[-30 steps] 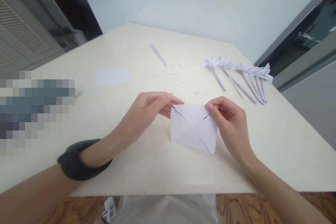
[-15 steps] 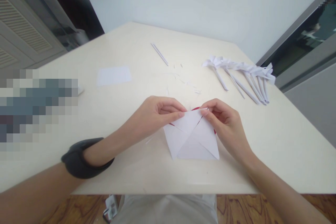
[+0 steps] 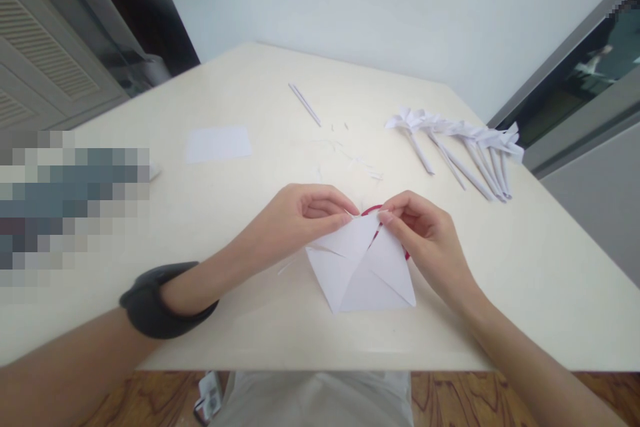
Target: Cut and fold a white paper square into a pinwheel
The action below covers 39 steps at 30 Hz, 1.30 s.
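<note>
A square of white paper (image 3: 363, 273), slit inward from its corners, is held near the table's front edge. My left hand (image 3: 320, 213) pinches its upper left part between thumb and fingers. Closed on the upper right corner is my right hand (image 3: 417, 220), thumb on top. Behind the paper a red curved thing (image 3: 371, 209) shows in part, perhaps a scissors handle; the paper hides the rest of it.
Paper pinwheels on rolled sticks (image 3: 465, 130) lie at the right. Two thin paper rolls (image 3: 305, 105) rest farther back, near small paper scraps (image 3: 357, 160). A blank paper sheet (image 3: 219, 144) lies at the left of the white table (image 3: 280, 340).
The paper has turned slightly and its upper edge has bent, with the right hand drawing its corner a little inward and down. More of the red thing shows behind it.
</note>
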Available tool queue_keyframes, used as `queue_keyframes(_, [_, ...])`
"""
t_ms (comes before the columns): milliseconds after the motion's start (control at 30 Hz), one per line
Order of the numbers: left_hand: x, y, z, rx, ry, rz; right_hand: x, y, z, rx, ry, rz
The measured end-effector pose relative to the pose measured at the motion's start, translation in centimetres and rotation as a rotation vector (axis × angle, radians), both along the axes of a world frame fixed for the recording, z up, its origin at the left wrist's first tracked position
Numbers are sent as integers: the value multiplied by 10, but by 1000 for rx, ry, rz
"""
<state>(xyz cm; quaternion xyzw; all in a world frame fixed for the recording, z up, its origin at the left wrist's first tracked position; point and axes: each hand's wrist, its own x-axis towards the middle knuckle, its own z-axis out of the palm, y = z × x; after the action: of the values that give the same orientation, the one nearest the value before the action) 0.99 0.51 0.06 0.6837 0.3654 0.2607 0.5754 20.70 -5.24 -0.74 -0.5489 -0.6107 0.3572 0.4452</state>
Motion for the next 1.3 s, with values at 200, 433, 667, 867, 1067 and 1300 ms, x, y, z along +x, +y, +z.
queue_keyframes(200, [0,-1,1,-4,-26,3,-1,-1,0,-11,-6,5])
queue_keyframes(433, [2,1,-4,-18,-25,-42,-3,0,-1,-34,-48,51])
queue_keyframes(667, [5,1,-9,-101,6,-214,-7,0,-1,24,-156,239])
queue_keyframes(867, [4,0,-8,-80,40,-131,-7,-1,-3,12,-96,212])
queue_keyframes(1067, [1,2,-7,-71,33,-20,-4,3,-7,-90,5,169])
queue_keyframes(1300, [2,2,-5,-58,19,-21,-3,3,-8,-108,-12,179])
